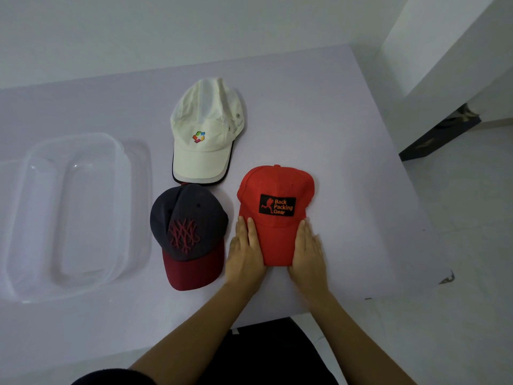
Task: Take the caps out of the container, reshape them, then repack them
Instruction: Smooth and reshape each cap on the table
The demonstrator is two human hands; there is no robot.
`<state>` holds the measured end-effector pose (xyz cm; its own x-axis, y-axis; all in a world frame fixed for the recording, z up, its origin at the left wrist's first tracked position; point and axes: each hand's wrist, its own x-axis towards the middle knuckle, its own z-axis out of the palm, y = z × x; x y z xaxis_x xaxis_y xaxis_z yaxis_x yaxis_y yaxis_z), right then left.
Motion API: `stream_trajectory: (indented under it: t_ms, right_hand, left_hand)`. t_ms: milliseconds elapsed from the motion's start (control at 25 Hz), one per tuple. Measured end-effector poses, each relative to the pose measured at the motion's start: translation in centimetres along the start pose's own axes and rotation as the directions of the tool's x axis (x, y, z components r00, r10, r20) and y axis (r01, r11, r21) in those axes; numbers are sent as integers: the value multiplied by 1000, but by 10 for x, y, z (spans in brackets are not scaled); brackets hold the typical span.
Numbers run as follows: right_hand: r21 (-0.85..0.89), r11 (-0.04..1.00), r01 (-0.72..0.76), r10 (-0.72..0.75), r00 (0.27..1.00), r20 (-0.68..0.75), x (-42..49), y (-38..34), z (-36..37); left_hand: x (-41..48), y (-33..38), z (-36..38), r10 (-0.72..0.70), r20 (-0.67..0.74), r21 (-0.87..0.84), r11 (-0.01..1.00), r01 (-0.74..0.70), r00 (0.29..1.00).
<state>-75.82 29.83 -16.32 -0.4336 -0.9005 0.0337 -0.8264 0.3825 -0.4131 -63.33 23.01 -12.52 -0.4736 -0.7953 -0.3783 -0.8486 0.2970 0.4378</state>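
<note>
The pale surface (319,112) carries a clear container (75,215) on the left, empty, w/ 3 caps out of it to its right. The white cap (206,129) lies farthest, the navy cap (188,234) w/ dark red brim just in front of it, the red cap (276,212) beside that. The left hand (245,254) and right hand (308,254) lie flat, fingers straight, pressing the red cap's brim from both sides.

A pale lilac table (319,112) stands against white walls (138,29), pale floor (458,204) alongside.
</note>
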Motion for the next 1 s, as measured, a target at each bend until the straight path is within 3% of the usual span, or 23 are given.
stream_trajectory:
  t_ms: [280,600,720,880,1000]
  right_hand:
    - [234,972,-7,2,1000,23,8,-2,-5]
    - [628,762,-156,87,986,140,7,-14,-15]
    - [581,799,-158,88,985,147,5,-9,-9]
    - [276,961,-25,-14,990,140,11,12,0]
    - [87,995,55,-68,986,153,14,23,-5]
  left_hand:
    - [4,4,2,-7,-79,-208,978,-10,997]
    - [-5,14,-5,49,22,-582,813,-27,999]
    - [1,1,-3,129,-9,-482,869,-117,992]
    - [5,-6,-5,70,-10,-335,940,-69,998]
    - [2,-5,-2,64,-20,-282,957,-67,998]
